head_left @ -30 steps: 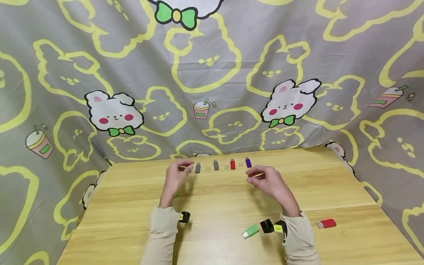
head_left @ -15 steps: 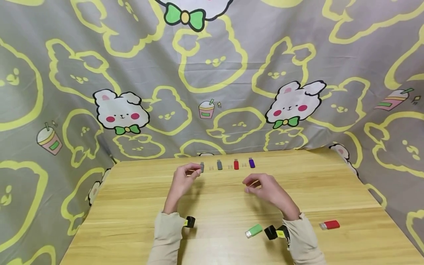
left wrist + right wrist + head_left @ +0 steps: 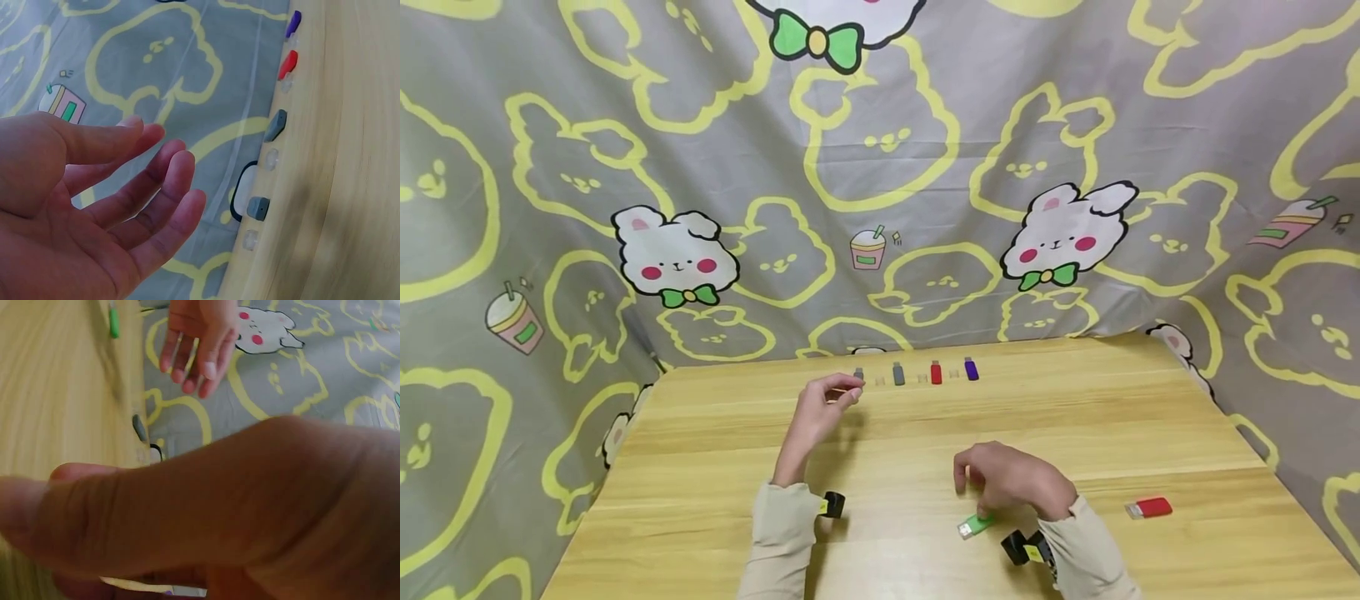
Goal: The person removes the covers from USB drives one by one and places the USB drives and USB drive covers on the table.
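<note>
In the head view my left hand [image 3: 822,408] hovers over the table's back part with loosely bent fingers, nothing between them. Its fingertips partly cover the leftmost grey USB stick [image 3: 859,372]; the left wrist view shows hand and stick apart. My right hand [image 3: 1011,479] is lowered over a green USB stick [image 3: 972,527] lying near the front. Its thumb overlaps the stick's green end, fingers bent and apart; whether it touches is unclear. Beyond stand a second grey USB stick [image 3: 898,374], a red USB stick [image 3: 936,373] and a purple USB stick [image 3: 972,369].
Small clear pieces [image 3: 922,379] lie between the sticks in the back row. Another red USB stick [image 3: 1152,507] is at the right front. Another green stick [image 3: 114,322] appears in the right wrist view. A patterned curtain [image 3: 805,250] hangs behind the wooden table [image 3: 700,467].
My right hand has drawn back toward the front and come down at the green USB stick. My left hand has shifted slightly right, over the leftmost grey stick.
</note>
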Demonstrator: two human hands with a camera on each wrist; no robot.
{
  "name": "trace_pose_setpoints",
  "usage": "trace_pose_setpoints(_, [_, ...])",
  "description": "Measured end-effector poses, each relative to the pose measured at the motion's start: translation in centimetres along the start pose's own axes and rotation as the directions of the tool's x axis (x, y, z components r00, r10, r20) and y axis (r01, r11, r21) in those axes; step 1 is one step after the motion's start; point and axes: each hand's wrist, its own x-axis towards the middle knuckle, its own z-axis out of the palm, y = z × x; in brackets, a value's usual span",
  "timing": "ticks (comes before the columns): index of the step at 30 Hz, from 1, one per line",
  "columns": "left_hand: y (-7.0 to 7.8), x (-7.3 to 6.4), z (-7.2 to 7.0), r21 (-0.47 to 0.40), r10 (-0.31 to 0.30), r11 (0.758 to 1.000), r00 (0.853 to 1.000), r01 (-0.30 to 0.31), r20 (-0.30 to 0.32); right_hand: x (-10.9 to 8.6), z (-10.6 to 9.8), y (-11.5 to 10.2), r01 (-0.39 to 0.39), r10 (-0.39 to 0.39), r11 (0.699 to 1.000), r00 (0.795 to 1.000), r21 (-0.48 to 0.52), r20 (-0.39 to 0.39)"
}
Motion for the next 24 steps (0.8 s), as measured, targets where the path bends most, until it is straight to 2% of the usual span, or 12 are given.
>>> trace_pose_setpoints(5, [-0.2,0.0,0.1,0.0,-0.017,1.0,1.0,0.017,0.001,0.3,1.2,-1.0,-0.124,0.125,0.991,0.992,-0.046,0.009])
trace_pose_setpoints(11, [-0.2,0.0,0.0,0.01,-0.024,1.0,1.0,0.024,-0.005,0.6,2.1,-1.8,-0.123,0.12,0.975,0.992,-0.184,-0.029])
trace_pose_setpoints(15, [-0.1,0.0,0.1,0.011,-0.02,1.0,1.0,0.02,0.002,0.6,2.3,-1.9,-0.118,0.113,0.969,0.993,-0.218,-0.036])
trace_pose_setpoints(19, [-0.1,0.0,0.2,0.023,-0.005,1.0,1.0,0.004,0.013,0.4,2.2,-1.7,-0.069,0.066,0.978,0.998,-0.196,-0.021])
trace_pose_setpoints(24, [0.1,-0.1,0.4,0.023,0.0,1.0,1.0,0.0,0.016,0.3,1.4,-0.8,0.062,-0.062,0.997,0.998,-0.04,-0.01])
